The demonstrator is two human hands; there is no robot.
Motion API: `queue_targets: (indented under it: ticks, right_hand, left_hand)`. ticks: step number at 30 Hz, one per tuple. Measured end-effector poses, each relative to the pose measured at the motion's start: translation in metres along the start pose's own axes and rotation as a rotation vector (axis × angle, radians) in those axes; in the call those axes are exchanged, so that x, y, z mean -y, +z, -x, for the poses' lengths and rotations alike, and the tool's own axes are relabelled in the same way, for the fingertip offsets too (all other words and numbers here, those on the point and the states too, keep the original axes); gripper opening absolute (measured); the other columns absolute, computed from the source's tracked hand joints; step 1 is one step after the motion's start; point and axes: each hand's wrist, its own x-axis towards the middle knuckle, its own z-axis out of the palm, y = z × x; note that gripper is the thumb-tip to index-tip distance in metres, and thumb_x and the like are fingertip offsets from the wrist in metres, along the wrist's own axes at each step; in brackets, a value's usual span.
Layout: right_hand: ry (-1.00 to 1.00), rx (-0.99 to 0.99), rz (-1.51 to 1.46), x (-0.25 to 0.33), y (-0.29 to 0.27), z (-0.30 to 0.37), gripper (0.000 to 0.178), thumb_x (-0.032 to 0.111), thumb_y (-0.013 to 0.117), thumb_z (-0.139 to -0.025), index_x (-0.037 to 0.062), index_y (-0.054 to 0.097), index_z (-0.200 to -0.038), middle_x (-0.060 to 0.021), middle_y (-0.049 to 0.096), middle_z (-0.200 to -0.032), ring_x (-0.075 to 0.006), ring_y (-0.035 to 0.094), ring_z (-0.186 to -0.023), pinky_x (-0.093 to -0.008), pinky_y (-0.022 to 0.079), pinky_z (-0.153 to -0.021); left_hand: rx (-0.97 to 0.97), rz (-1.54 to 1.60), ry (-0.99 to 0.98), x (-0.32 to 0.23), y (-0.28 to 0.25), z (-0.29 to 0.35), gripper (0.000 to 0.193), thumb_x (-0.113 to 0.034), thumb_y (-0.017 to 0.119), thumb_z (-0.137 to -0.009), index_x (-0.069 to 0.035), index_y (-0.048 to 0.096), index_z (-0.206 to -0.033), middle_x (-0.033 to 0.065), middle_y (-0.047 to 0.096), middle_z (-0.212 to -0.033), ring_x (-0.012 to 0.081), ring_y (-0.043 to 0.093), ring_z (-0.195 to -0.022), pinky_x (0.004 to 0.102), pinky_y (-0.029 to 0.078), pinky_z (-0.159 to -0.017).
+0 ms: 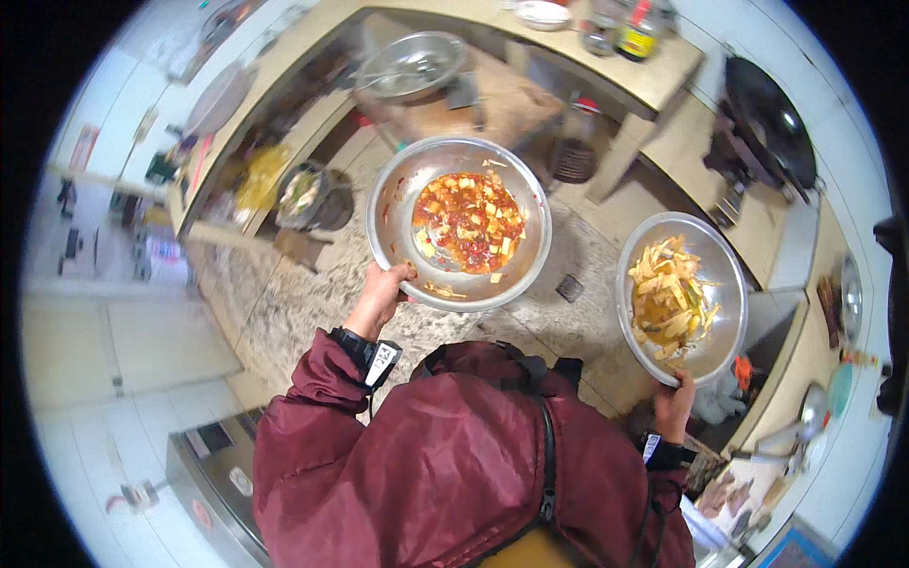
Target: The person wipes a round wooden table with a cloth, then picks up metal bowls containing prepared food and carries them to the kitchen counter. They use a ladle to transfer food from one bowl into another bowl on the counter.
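My left hand (381, 295) grips the near rim of a wide steel bowl (390, 222), thumb over the edge and the other fingers hidden beneath. Inside lies a red, oily mix of pale cubes (473, 220), some bits stuck to the wall. Off to the right, my right hand (673, 405) is closed on the near rim of a second steel bowl (729, 312). Pale yellowish strips (670, 284) sit in a little yellow liquid there. Both bowls are held in the air, apart from each other, over the floor.
Ahead stands a low wooden table (511, 99) bearing a metal basin (412, 66) and a cleaver (462, 92). A black wok (772, 123) rests on the right counter. Bottles (637, 33) stand on the back counter. A bin (322, 197) sits on the floor at left, a steel cabinet (213, 483) behind left.
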Motion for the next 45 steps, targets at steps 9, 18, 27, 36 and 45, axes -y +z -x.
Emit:
queue_targets:
  ticks: [9,18,27,36,45]
  right_hand:
    - [-0.008,0.301,0.032,0.032,0.016,0.043,0.044,0.012,0.049,-0.082,-0.0004,0.044,-0.124,-0.0117,0.051,-0.125,-0.0256,0.050,-0.115,-0.0426,0.041,-0.098]
    - [-0.028,0.340,0.085,0.038,0.002,0.034,0.044,0.009,0.053,-0.080,-0.0035,0.044,-0.122,-0.0137,0.054,-0.119,-0.0276,0.055,-0.107,-0.0410,0.047,-0.090]
    - [-0.478,0.465,0.623,0.013,-0.033,-0.008,0.023,-0.003,0.065,-0.078,-0.0011,0.056,-0.099,-0.0116,0.063,-0.095,-0.0197,0.060,-0.088,-0.0318,0.047,-0.079]
    - [-0.023,0.464,0.051,0.010,-0.038,-0.037,0.033,0.011,0.050,-0.084,-0.0012,0.051,-0.114,-0.0112,0.057,-0.114,-0.0245,0.057,-0.102,-0.0394,0.049,-0.085]
    - [0.008,0.583,-0.116,-0.020,-0.052,-0.144,0.035,0.009,0.050,-0.085,-0.0029,0.045,-0.118,-0.0151,0.058,-0.114,-0.0273,0.060,-0.101,-0.0410,0.052,-0.087]
  left_hand:
    - [-0.224,-0.020,0.024,0.019,-0.050,0.109,0.035,-0.004,0.055,-0.076,0.010,0.052,-0.107,0.0170,0.061,-0.086,0.0241,0.064,-0.065,0.0358,0.056,-0.051]
    - [-0.294,0.197,-0.038,0.079,-0.062,0.142,0.034,0.001,0.053,-0.074,0.008,0.051,-0.107,0.0137,0.061,-0.086,0.0204,0.062,-0.060,0.0315,0.053,-0.044]
    - [-0.284,0.440,0.002,0.149,-0.052,0.197,0.021,-0.005,0.050,-0.081,0.006,0.053,-0.099,0.0102,0.060,-0.087,0.0175,0.057,-0.065,0.0272,0.043,-0.047]
    - [-0.382,0.672,0.150,0.237,-0.027,0.212,0.024,0.001,0.049,-0.079,0.008,0.048,-0.101,0.0127,0.058,-0.082,0.0174,0.054,-0.054,0.0268,0.040,-0.036]
    - [-0.423,0.639,0.142,0.350,-0.019,0.207,0.028,0.002,0.051,-0.076,0.009,0.050,-0.103,0.0120,0.059,-0.081,0.0178,0.057,-0.055,0.0253,0.044,-0.037]
